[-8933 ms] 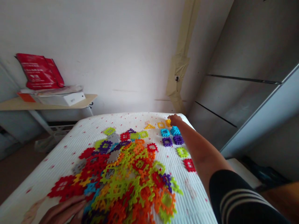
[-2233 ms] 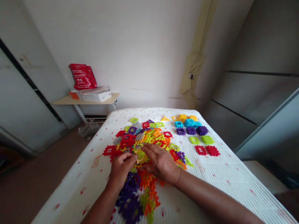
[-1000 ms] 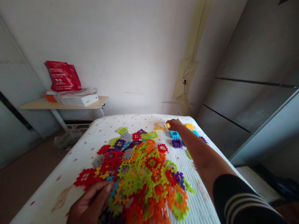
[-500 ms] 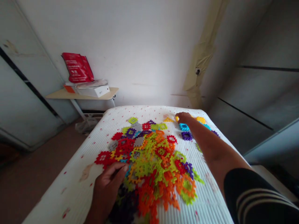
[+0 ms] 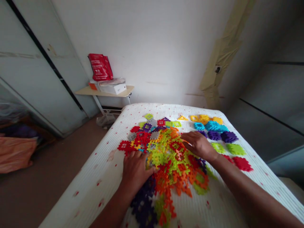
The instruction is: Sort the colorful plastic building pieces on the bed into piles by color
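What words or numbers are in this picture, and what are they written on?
None can be read.
The red bag has white print, too small and blurred to read.
The white box beside it shows no clear lettering.

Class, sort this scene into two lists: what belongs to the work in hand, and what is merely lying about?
In use: left hand, right hand, mixed pile of interlocking tiles, sorted colour stacks, white mattress.
Lying about: red bag, white box, side table, orange cloth.
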{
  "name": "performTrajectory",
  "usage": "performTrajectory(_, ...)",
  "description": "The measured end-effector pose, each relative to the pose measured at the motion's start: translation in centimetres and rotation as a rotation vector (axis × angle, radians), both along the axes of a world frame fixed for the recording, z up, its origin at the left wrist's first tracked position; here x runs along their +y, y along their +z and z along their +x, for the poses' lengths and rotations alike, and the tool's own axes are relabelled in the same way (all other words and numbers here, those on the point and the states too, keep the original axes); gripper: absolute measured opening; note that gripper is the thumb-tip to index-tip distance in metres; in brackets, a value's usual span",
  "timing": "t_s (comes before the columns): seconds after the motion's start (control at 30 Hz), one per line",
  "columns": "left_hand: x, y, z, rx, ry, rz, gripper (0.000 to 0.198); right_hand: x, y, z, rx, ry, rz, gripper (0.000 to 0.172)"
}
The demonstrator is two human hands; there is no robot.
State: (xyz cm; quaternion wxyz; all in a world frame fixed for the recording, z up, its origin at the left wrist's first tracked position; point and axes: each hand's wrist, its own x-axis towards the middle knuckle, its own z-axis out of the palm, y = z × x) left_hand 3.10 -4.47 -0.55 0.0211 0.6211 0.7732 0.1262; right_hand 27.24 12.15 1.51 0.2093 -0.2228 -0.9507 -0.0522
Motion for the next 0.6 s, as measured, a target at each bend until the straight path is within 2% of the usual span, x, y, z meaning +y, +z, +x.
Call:
performTrajectory(0.13,0.0,0.0,0.8,0.019,-0.007,-0.029,0.047,-2.3,-2.4,0.6,0.017,0.041,-0.050,0.026)
performTrajectory(0.3,0.2,-0.2,0.8,-0.072,-0.038,0.045,0.022,-2.7,-2.7,0.6,0.051,0.024,-0.042,0.028)
performTrajectory(0.43,0.2,-0.6,-0.1,-0.407,-0.046,0.174,0.018,-3.0,-2.5,0.3,0.078,0.013,-0.023,0.025)
performTrajectory(0.53,0.1,-0.5,-0.3,-0.666,0.032,0.328,0.020,-3.5,-2.1,-0.2,0.127,0.028,-0.035,0.023)
performTrajectory(0.6,0.0,-0.2,0.0,-0.821,0.095,0.369,0.027,-4.2,-1.6,-0.9,0.175,0.065,-0.056,0.023)
